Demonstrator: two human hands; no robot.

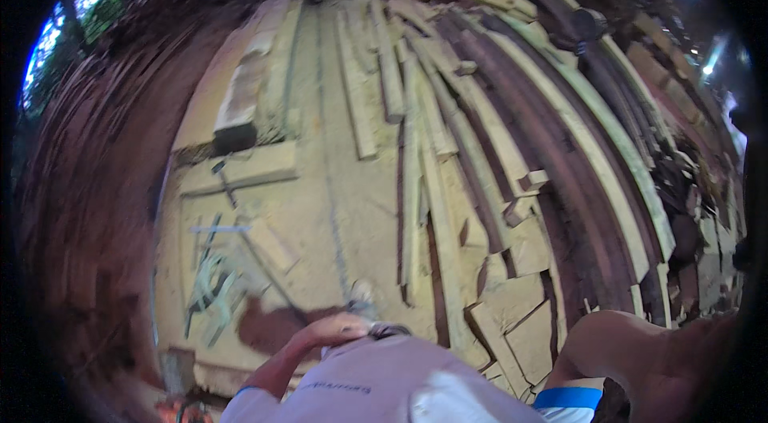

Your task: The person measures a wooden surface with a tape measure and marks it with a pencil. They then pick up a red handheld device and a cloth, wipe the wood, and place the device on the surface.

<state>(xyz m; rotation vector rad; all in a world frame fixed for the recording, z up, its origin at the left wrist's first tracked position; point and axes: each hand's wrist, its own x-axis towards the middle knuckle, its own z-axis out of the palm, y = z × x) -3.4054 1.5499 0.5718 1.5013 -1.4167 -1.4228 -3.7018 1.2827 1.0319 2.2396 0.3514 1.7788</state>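
My left hand (340, 328) rests against the front of my pale shirt (384, 375) at waist height. Its fingers look stretched out and lying flat, with no held thing visible. Beside the fingertips is a small dark item (390, 330), too blurred to name. My right arm (616, 343) is bent out to the right, below a sleeve with a blue band (568, 397); the right hand does not show. On the floor ahead of my left hand lie a wooden strip (274, 245), a tangle of pale green straps or bars (212, 291) and a hammer-like tool (226, 183).
Long timber beams (560, 119) fan out across the right side, with sawn offcuts (512, 319) at their near ends. Thick planks (240, 171) lie left of centre. Stacked dark boards (104, 151) line the left. An orange tool (182, 409) shows at lower left.
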